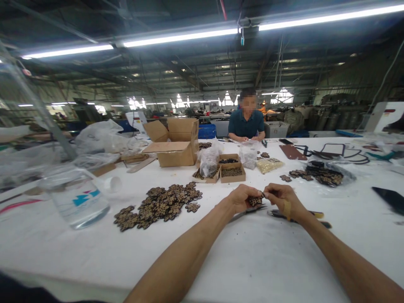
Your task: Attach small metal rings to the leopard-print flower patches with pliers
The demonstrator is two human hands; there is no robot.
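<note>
My left hand [242, 198] is closed on a small leopard-patterned piece [255, 200] with a dark edge. The fingers of my right hand [280, 200] are pinched together at the right edge of that piece; whatever they hold is too small to make out. A strip of yellowish tape is on my right hand. Under and beside the hands lie dark tools, one with yellow and black handles [315, 214]. A heap of similar patterned pieces [166, 204] spreads on the white table [126, 261] left of my left hand.
Beyond the hands stand small boxes of metal parts [232, 172], a bag of yellowish bits [269, 165] and an open carton [176, 153]. A clear water jug [77, 198] is at left. Bagged pieces [328, 174] and a phone-like dark object [389, 198] lie right. A person [246, 122] sits opposite.
</note>
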